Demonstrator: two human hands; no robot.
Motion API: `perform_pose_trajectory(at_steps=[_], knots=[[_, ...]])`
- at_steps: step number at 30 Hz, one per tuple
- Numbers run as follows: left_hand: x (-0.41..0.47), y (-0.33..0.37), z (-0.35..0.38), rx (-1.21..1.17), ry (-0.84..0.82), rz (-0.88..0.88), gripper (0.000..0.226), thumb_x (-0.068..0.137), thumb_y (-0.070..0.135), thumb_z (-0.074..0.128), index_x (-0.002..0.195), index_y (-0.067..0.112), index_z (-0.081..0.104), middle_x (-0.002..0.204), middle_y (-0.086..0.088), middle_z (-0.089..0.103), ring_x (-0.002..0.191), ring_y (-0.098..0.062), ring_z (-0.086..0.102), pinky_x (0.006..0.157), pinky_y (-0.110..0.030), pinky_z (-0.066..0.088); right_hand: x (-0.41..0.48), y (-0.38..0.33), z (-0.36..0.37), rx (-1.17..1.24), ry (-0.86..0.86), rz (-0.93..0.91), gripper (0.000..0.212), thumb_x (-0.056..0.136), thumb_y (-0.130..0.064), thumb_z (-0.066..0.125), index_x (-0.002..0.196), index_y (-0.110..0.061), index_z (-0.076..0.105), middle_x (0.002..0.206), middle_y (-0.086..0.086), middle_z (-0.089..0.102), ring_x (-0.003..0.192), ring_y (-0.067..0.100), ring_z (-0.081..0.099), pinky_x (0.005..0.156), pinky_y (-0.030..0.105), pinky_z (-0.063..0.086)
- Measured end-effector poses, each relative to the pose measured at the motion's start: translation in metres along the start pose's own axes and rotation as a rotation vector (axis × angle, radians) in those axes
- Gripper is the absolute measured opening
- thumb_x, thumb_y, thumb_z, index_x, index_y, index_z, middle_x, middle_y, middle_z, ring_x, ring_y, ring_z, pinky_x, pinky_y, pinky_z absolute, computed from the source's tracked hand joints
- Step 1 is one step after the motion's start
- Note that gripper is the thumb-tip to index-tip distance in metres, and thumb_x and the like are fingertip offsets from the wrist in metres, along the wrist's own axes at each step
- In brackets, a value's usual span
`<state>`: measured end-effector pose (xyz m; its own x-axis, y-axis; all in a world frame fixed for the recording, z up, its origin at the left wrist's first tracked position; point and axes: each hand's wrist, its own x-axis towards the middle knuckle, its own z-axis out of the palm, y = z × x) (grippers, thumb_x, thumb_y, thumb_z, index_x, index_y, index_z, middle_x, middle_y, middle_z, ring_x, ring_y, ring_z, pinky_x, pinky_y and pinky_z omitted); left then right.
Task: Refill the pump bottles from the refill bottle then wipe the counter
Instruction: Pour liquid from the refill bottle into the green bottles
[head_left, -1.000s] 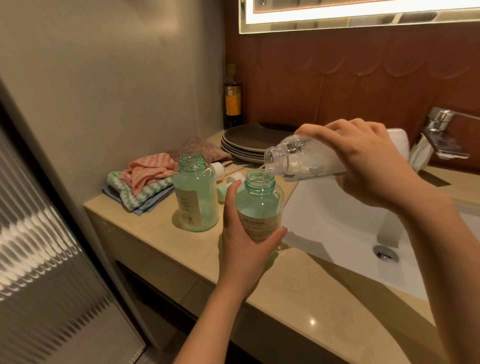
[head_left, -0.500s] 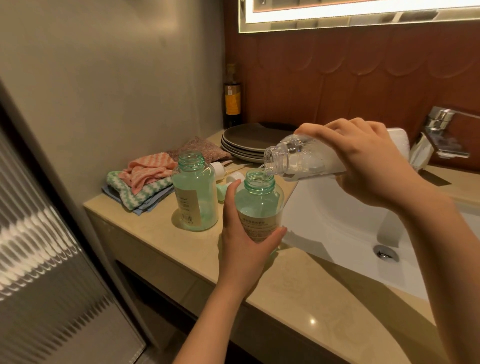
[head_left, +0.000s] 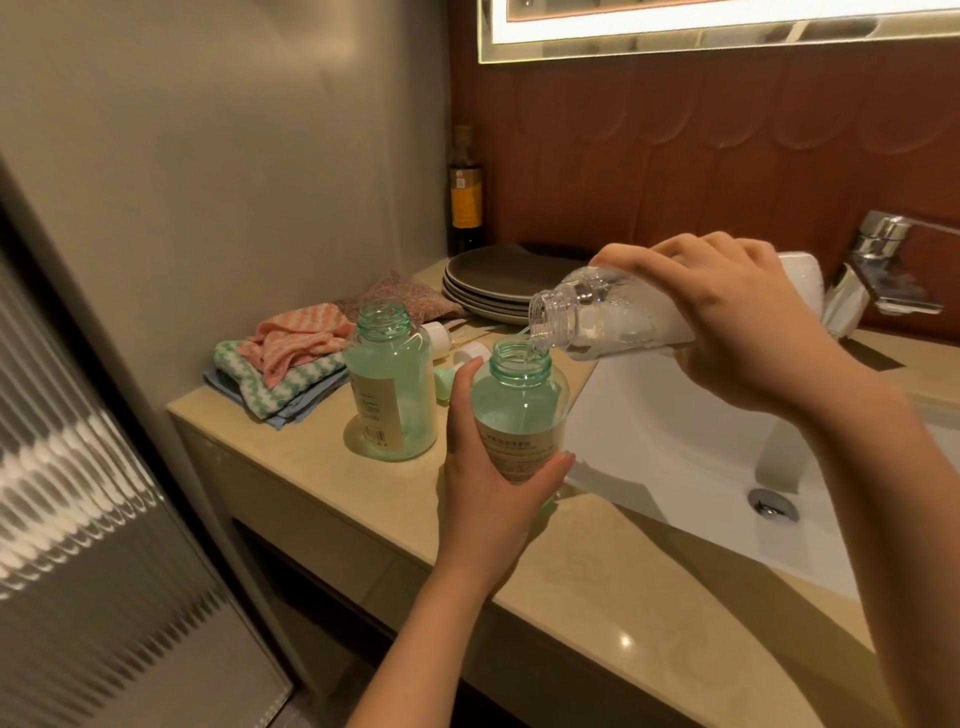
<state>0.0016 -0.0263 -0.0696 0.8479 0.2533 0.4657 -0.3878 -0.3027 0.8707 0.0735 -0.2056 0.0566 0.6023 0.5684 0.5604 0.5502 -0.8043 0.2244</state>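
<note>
My left hand (head_left: 488, 478) grips an uncapped green pump bottle (head_left: 519, 410) standing on the beige counter (head_left: 597, 613) beside the sink. My right hand (head_left: 727, 322) holds the clear refill bottle (head_left: 597, 317) tipped nearly flat, its mouth just over the green bottle's neck, and a thin stream runs in. A second green bottle (head_left: 389, 395), also uncapped, stands just to the left. Two removed pump heads (head_left: 457, 358) lie behind the bottles. Folded cloths (head_left: 280, 364), pink on green and blue, sit at the counter's left end.
A stack of dark plates (head_left: 498, 280) and a brown cloth (head_left: 400, 296) lie at the back. A dark bottle with a yellow label (head_left: 466, 197) stands in the corner. The white sink (head_left: 701, 467) and chrome tap (head_left: 883, 270) are on the right. A ribbed glass panel (head_left: 78, 493) stands left.
</note>
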Motion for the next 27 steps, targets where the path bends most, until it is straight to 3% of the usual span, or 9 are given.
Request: perform_pose_trajectory(at_steps=[3, 7, 11, 23, 27], knots=[[0.0001, -0.0013, 0.0000, 0.002, -0.002, 0.003, 0.103, 0.069, 0.021, 0.083, 0.136, 0.058, 0.014, 0.146, 0.026, 0.026, 0.135, 0.000, 0.029, 0.109, -0.034, 0.036, 0.0001, 0.0000, 0.0003, -0.002, 0.000, -0.001, 0.094, 0.069, 0.005, 0.070, 0.139, -0.039, 0.025, 0.120, 0.007, 0.052, 0.105, 0.029, 0.046, 0.090, 0.044, 0.033], [0.0006, -0.0035, 0.0007, -0.002, -0.004, 0.014, 0.103, 0.069, 0.021, 0.083, 0.133, 0.062, 0.013, 0.136, 0.046, 0.020, 0.130, 0.013, 0.027, 0.104, -0.025, 0.034, 0.0000, -0.0002, -0.0003, 0.004, 0.004, -0.006, 0.094, 0.069, 0.005, 0.070, 0.139, -0.040, 0.025, 0.120, 0.008, 0.052, 0.105, 0.029, 0.046, 0.091, 0.044, 0.033], [0.0010, -0.0045, 0.0011, -0.012, -0.006, 0.014, 0.104, 0.069, 0.021, 0.083, 0.133, 0.063, 0.012, 0.131, 0.051, 0.019, 0.129, 0.015, 0.027, 0.100, -0.020, 0.033, 0.0001, -0.0005, -0.0011, 0.000, 0.006, -0.007, 0.095, 0.069, 0.006, 0.070, 0.139, -0.039, 0.024, 0.121, 0.008, 0.052, 0.106, 0.029, 0.046, 0.091, 0.044, 0.033], [-0.0003, -0.0025, 0.0003, -0.006, -0.002, 0.015, 0.103, 0.070, 0.022, 0.083, 0.133, 0.063, 0.012, 0.132, 0.049, 0.019, 0.133, 0.006, 0.027, 0.104, -0.027, 0.033, 0.0004, -0.0005, -0.0008, 0.004, 0.001, -0.008, 0.096, 0.069, 0.006, 0.070, 0.138, -0.041, 0.023, 0.119, 0.008, 0.052, 0.104, 0.029, 0.046, 0.090, 0.045, 0.033], [0.0000, -0.0013, 0.0002, -0.002, 0.009, 0.010, 0.103, 0.069, 0.021, 0.083, 0.133, 0.062, 0.014, 0.146, 0.028, 0.026, 0.135, 0.001, 0.029, 0.105, -0.029, 0.035, 0.0000, -0.0008, -0.0016, 0.009, -0.005, -0.006, 0.096, 0.070, 0.005, 0.069, 0.138, -0.041, 0.022, 0.120, 0.008, 0.051, 0.105, 0.028, 0.045, 0.091, 0.044, 0.032]])
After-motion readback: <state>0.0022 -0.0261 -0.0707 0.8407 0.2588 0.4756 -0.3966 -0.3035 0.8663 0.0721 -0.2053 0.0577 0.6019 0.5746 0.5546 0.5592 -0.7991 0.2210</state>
